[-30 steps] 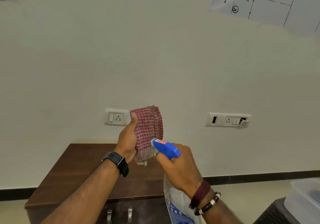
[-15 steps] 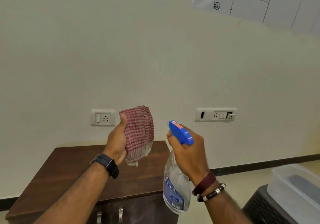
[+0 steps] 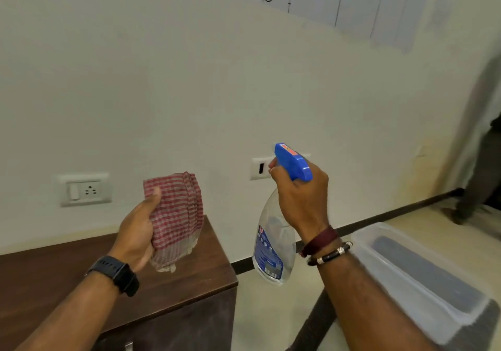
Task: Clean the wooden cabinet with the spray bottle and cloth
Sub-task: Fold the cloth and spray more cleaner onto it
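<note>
1. A pale wall (image 3: 162, 93) with a switch socket (image 3: 85, 190) stands behind the wooden cabinet (image 3: 189, 277).
2. The left hand (image 3: 138, 231) grips a folded checked cloth (image 3: 176, 212) above the cabinet top.
3. The right hand (image 3: 301, 196) holds the spray bottle (image 3: 272, 253) by its neck, right of the cabinet, over the floor.

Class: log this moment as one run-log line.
left hand: grips cloth | right hand: holds spray bottle | cabinet: below, untouched

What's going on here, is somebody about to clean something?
Looks like it. A person's left hand holds a folded red checked cloth above the wooden cabinet. The right hand grips a clear spray bottle by its blue trigger head, held out beside the cabinet. Neither touches the cabinet top yet.
</note>
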